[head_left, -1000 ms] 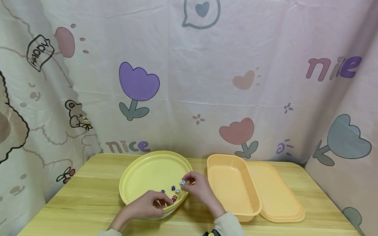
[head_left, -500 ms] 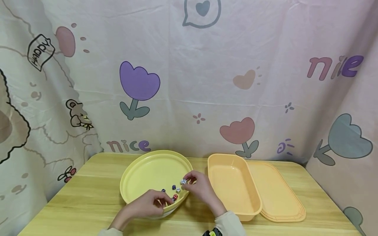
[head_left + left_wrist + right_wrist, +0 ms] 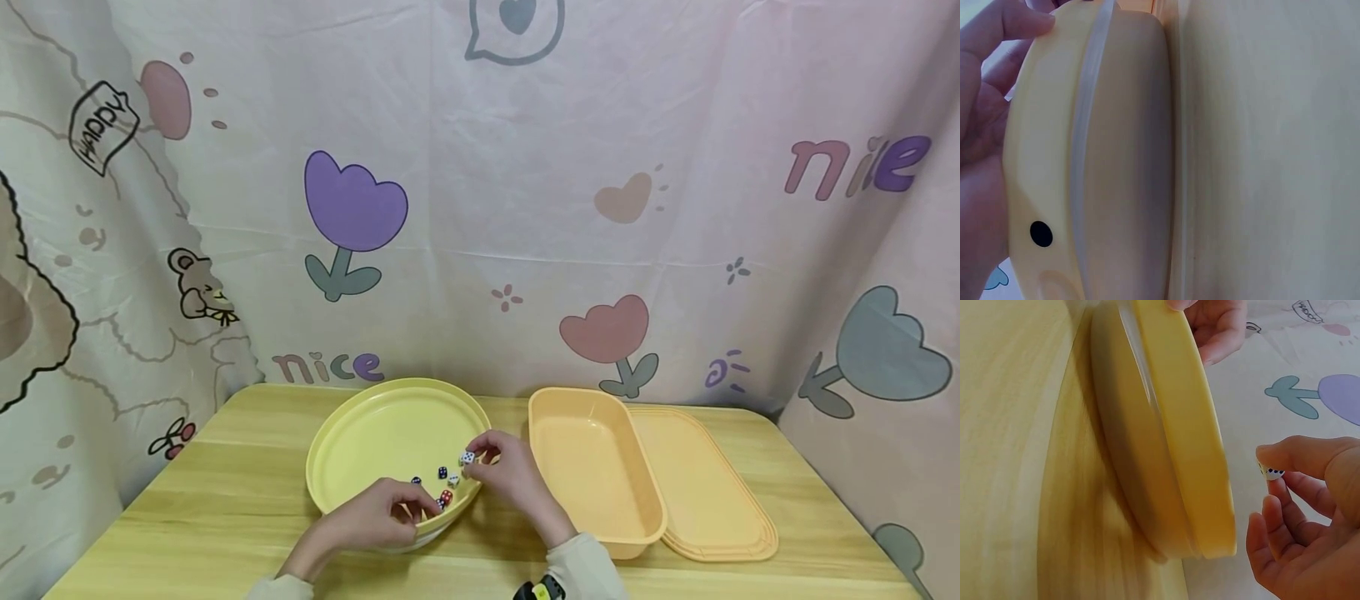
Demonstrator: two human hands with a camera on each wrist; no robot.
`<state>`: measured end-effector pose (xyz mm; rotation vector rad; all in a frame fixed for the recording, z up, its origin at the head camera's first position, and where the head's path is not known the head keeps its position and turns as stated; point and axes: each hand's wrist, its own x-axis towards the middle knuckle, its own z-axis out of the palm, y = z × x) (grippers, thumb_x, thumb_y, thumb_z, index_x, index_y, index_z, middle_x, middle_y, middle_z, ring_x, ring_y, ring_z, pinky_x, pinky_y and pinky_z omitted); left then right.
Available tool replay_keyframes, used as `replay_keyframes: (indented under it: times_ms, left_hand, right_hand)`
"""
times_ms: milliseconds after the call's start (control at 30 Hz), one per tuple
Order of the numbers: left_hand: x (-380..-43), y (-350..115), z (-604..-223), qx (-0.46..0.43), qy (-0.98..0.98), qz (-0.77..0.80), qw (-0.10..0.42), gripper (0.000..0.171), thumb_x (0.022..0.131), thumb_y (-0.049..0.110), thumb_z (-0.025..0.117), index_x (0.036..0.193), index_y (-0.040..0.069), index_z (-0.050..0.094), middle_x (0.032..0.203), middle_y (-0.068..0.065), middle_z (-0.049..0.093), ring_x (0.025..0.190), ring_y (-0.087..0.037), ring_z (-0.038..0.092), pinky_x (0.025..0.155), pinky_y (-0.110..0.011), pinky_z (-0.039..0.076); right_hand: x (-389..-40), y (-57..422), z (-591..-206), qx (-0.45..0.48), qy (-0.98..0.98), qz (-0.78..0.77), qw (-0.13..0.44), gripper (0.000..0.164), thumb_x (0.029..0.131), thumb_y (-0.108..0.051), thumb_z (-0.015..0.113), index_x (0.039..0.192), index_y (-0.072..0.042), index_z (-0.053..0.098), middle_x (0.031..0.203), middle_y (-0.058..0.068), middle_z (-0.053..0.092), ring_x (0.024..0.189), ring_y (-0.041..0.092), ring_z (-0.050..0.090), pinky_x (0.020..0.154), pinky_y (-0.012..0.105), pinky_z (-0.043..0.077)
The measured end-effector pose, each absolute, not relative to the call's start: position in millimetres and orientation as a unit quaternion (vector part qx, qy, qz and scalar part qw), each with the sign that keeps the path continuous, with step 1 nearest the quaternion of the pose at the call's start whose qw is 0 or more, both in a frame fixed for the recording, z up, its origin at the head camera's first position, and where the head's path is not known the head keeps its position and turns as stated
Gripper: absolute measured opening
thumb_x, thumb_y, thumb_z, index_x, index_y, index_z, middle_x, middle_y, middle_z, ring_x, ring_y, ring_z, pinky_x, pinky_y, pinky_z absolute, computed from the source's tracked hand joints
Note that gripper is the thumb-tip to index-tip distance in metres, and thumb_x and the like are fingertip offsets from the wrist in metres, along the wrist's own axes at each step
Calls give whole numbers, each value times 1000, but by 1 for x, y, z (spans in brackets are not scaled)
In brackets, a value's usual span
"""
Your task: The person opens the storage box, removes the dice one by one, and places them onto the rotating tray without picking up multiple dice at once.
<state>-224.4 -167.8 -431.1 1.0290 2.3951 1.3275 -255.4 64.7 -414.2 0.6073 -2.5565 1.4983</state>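
Observation:
A round yellow tray (image 3: 375, 433) with a raised rim stands on the table. Several small dice lie inside its near right edge, among them a red die (image 3: 447, 497), a dark blue die (image 3: 442, 472) and a white die (image 3: 453, 481). My left hand (image 3: 375, 512) holds the tray's near rim, thumb on the outer side, fingers over the inside close to the red die. Above the right rim, my right hand (image 3: 513, 475) pinches a white die (image 3: 1270, 471) with dark pips between thumb and fingertips. The lower fingers of that hand are loosely curled.
To the right stands a deep orange rectangular bin (image 3: 588, 467), its rim higher than the table. A matching flat lid (image 3: 697, 483) lies beside it, partly behind it. A printed curtain (image 3: 465, 208) hangs behind the wooden table (image 3: 187, 508).
Both hands keep nearly the same pose, and the white die stays in my right hand. The head view has shifted very slightly.

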Motion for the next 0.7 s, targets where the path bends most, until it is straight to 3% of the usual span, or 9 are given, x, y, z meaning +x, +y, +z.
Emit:
replay_keyframes:
  times_ms: [167, 700]
  left_hand:
    - [-224, -168, -431, 349, 814, 451, 111, 33, 74, -4, 60, 100, 10, 72, 88, 10, 63, 78, -3, 56, 69, -23, 51]
    - [-224, -168, -433, 347, 812, 456, 110, 32, 73, -5, 60, 99, 10, 72, 87, 11, 63, 78, -3, 56, 68, -23, 50]
  right_hand:
    - [-256, 65, -414, 199, -844, 493, 65, 15, 78, -4, 75, 90, -2, 68, 85, 7, 64, 78, 22, 57, 65, 25, 46]
    - [-255, 65, -417, 203, -846, 487, 77, 7, 85, -6, 68, 91, -3, 69, 83, -1, 63, 78, 16, 56, 66, 25, 46]
